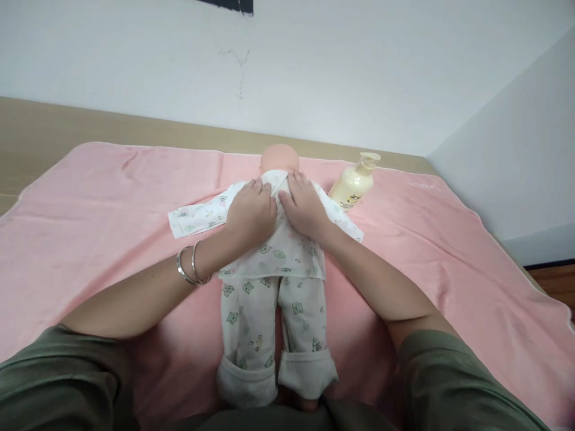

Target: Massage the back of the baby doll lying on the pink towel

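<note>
A baby doll lies stretched out with its bald head pointing away from me. It wears a white shirt with a small animal print and matching pants with turned-up cuffs. My left hand rests on the left side of the shirt's upper part, fingers lying on the cloth near the collar. Across from it, my right hand lies flat on the other side of the overlapping collar, thumb apart from the fingers. Both hands touch the shirt and hold nothing. The shirt's sleeves reach out to either side.
Beneath the doll spreads a pink blanket over a light wooden surface. A cream pump bottle leans beside the doll's right-hand sleeve. A white wall stands behind, meeting another wall at the right.
</note>
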A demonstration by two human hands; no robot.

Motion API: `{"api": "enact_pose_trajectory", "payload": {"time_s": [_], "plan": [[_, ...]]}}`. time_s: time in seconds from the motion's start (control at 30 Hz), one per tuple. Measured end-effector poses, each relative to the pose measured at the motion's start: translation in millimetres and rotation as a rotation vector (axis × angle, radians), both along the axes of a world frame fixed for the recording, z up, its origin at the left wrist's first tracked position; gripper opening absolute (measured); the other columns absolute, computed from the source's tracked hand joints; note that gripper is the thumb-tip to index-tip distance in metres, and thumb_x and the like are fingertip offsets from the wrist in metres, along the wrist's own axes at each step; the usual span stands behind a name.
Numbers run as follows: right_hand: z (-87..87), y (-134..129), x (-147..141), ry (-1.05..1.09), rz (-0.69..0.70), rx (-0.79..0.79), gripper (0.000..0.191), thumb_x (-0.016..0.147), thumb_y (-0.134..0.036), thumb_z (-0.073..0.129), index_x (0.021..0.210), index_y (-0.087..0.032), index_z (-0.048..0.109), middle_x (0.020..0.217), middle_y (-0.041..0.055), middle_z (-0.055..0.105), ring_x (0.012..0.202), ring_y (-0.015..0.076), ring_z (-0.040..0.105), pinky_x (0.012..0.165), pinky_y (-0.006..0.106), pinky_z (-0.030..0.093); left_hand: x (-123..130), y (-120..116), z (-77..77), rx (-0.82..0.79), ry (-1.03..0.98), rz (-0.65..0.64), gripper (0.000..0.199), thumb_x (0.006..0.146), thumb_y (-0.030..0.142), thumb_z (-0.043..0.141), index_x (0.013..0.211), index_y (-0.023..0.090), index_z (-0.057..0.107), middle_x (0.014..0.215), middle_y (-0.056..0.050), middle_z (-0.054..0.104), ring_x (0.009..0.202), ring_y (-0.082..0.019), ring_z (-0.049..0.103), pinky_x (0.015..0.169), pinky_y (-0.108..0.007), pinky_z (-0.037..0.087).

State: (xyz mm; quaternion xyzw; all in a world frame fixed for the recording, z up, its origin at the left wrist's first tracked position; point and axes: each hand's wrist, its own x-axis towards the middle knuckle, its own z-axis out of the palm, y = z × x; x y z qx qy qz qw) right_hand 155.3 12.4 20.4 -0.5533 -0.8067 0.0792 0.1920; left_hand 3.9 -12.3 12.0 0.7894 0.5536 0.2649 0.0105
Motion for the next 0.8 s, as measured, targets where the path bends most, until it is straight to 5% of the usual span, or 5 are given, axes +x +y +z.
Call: {"api": "enact_pose_trajectory", "payload": {"time_s": [0.13,0.4,0.6,0.8], "plan": [[0.4,10.6,4.1,0.021,-0.047,-0.006,0.064,0.103,-0.038,0.033,0.153,0.001,0.037,0.161,0.0226,0.037,0.154,0.0356,0.03,0.127,0.055,0.025,3.3,-7.0,3.9,0.026,0.002,-0.076,0.043,0.095,0.02,0.032,0.121,0.006,0.064,0.128,-0.022,0.063,0.133,-0.036,0.052,0.118,-0.053,0.039],[-3.1,-50.4,-16.9,-0.074,0.094,0.196,0.056,0.103,-0.029,0.031,0.15,-0.002,0.044,0.159,0.0201,0.041,0.154,0.0339,0.03,0.129,0.054,0.024,-5.6,29.5,-7.2,-0.079,-0.197,0.093,0.042,0.095,0.027,0.032,0.12,0.012,0.061,0.121,-0.016,0.067,0.118,-0.031,0.06,0.109,-0.05,0.047],[0.4,-9.2,-3.9,0.026,0.041,-0.001,0.06,0.102,-0.034,0.032,0.155,-0.006,0.038,0.164,0.0145,0.033,0.156,0.0313,0.025,0.129,0.057,0.021,-4.2,27.8,-18.0,-0.05,-0.253,0.078,0.051,0.096,0.033,0.031,0.135,0.012,0.057,0.143,-0.015,0.06,0.135,-0.028,0.053,0.121,-0.045,0.038],[-4.9,0.1,0.0,0.07,0.003,0.02,0.062,0.101,-0.037,0.034,0.156,-0.008,0.038,0.164,0.0156,0.033,0.156,0.032,0.024,0.129,0.058,0.018,-3.5,28.3,-17.8,-0.05,-0.279,0.084,0.053,0.095,0.034,0.032,0.135,0.012,0.057,0.144,-0.015,0.06,0.136,-0.028,0.052,0.122,-0.047,0.036]]}}
